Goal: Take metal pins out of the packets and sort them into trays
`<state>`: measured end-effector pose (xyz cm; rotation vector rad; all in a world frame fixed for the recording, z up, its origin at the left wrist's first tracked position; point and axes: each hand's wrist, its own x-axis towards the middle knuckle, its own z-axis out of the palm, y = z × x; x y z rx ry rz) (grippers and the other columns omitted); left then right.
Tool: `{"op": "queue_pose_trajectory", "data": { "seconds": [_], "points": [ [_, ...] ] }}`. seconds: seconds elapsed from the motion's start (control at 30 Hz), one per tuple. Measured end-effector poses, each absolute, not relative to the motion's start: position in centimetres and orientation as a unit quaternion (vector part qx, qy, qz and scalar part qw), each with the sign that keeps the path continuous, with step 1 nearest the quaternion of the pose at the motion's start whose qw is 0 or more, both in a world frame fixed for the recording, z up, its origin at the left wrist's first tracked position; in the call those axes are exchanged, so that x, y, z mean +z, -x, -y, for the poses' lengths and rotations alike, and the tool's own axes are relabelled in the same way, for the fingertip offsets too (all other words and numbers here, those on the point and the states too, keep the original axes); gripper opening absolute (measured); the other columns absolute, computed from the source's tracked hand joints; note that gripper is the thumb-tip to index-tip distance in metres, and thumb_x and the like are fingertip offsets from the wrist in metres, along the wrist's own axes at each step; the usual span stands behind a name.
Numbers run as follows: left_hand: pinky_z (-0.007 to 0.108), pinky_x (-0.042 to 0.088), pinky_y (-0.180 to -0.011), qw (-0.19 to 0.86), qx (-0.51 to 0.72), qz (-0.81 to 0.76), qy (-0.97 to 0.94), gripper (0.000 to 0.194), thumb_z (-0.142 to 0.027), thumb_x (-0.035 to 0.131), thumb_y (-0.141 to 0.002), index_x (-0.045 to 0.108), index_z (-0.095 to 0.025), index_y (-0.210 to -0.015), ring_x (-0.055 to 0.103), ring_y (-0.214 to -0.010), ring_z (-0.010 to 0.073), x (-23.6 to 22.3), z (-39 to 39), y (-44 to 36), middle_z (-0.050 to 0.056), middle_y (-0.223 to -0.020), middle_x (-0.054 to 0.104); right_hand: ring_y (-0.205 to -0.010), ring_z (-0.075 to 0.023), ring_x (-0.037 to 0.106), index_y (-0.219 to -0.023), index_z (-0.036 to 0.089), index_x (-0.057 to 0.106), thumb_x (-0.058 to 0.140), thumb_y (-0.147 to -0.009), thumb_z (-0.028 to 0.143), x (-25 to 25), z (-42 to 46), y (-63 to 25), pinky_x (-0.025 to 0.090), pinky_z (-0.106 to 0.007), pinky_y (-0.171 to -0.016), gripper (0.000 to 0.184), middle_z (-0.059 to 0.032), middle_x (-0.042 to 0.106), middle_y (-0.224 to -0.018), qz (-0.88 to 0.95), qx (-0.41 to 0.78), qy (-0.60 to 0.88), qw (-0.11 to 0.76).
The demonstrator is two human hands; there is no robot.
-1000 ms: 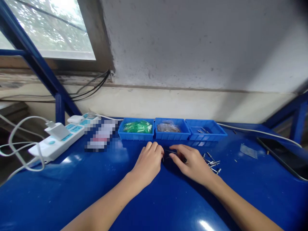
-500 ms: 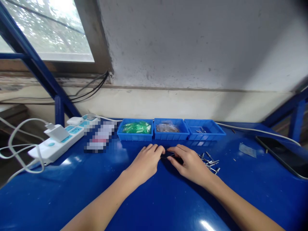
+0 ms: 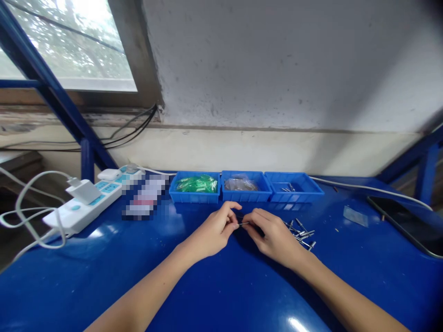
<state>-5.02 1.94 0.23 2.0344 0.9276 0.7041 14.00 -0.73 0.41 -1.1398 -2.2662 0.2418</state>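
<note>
Along a scuffed grey wall (image 3: pixel 263 60), a glossy blue worktop (image 3: pixel 221 286) is being occupied at its far side by three blue plastic bins (image 3: pixel 294 198) in a row. Just in front of the middle bin, a thin metallic piece (image 3: pixel 244 224) is being pinched between the hands: by the left (image 3: pixel 216 228) with its index finger raised, and by the right (image 3: pixel 272 230) with its fingers curled nearly closed, while rivet-like metal pins (image 3: pixel 304 234) are being partly hidden beside the right.
</note>
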Motion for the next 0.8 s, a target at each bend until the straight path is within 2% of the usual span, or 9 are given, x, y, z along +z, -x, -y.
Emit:
{"op": "queue_pose_trajectory", "data": {
  "seconds": [0.1,0.23,0.3,0.4,0.47,0.67,0.8],
  "points": [
    [0.028,0.047,-0.074,0.395,0.314,-0.376,-0.777,0.023,-0.017,0.049,-0.087,0.045,-0.021,-0.110,0.057,-0.077,0.0136,0.2,-2.1,4.8,0.000,-0.085,0.057,-0.067,-0.0146,0.050,-0.084,0.018,0.056,0.045,-0.090,0.020,0.3,0.6,-14.2,0.038,-0.026,-0.060,0.012,-0.0033,0.056,-0.075,0.828,0.093,0.455,0.312],
    [0.026,0.046,-0.070,0.336,0.338,-0.392,-0.787,0.003,-0.020,0.051,-0.087,0.054,-0.020,-0.088,0.057,-0.074,0.0134,0.4,-2.0,4.7,0.000,-0.083,0.059,-0.064,-0.0141,0.050,-0.081,0.018,0.055,0.042,-0.092,0.023,0.4,0.7,-14.2,0.038,-0.027,-0.060,0.018,-0.0021,0.054,-0.071,0.812,0.108,0.469,0.331],
    [0.026,0.045,-0.069,0.296,0.331,-0.393,-0.805,0.010,-0.021,0.047,-0.090,0.055,-0.020,-0.083,0.057,-0.074,0.0136,0.6,-1.8,4.8,0.000,-0.082,0.059,-0.064,-0.0140,0.051,-0.081,0.019,0.055,0.042,-0.092,0.024,0.5,0.7,-14.2,0.039,-0.027,-0.061,0.018,-0.0015,0.054,-0.071,0.810,0.118,0.467,0.333],
    [0.027,0.044,-0.069,0.262,0.327,-0.393,-0.818,0.019,-0.022,0.041,-0.093,0.056,-0.019,-0.082,0.057,-0.074,0.0146,0.8,-1.6,4.9,0.000,-0.081,0.060,-0.067,-0.0143,0.053,-0.093,0.019,0.056,0.048,-0.090,0.027,0.7,0.9,-14.2,0.041,-0.027,-0.063,0.011,-0.0014,0.055,-0.074,0.802,0.123,0.470,0.348],
    [0.027,0.044,-0.069,0.263,0.331,-0.396,-0.815,0.023,-0.022,0.037,-0.094,0.056,-0.019,-0.080,0.058,-0.074,0.0147,0.7,-1.6,4.9,0.001,-0.080,0.061,-0.067,-0.0144,0.053,-0.099,0.019,0.054,0.050,-0.088,0.026,0.7,1.0,-14.2,0.042,-0.027,-0.063,0.014,-0.0017,0.055,-0.075,0.801,0.117,0.466,0.357],
    [0.028,0.044,-0.068,0.280,0.310,-0.403,-0.815,0.030,-0.028,0.033,-0.096,0.056,-0.018,-0.079,0.058,-0.073,0.0153,0.6,-1.4,4.7,0.002,-0.079,0.061,-0.064,-0.0141,0.052,-0.086,0.019,0.056,0.043,-0.091,0.022,1.0,0.9,-14.2,0.041,-0.026,-0.059,0.014,-0.0036,0.056,-0.073,0.817,0.075,0.436,0.370],
    [0.036,0.040,-0.076,0.218,0.259,-0.432,-0.836,0.020,-0.039,0.049,-0.090,0.058,-0.021,-0.094,0.056,-0.083,0.0202,0.2,-1.1,4.1,0.001,-0.085,0.062,-0.061,-0.0146,0.054,-0.079,0.018,0.058,0.045,-0.090,0.028,1.9,-0.3,-16.6,0.041,-0.026,-0.060,0.020,-0.0033,0.057,-0.067,0.772,-0.040,0.495,0.396]
  ]
}}
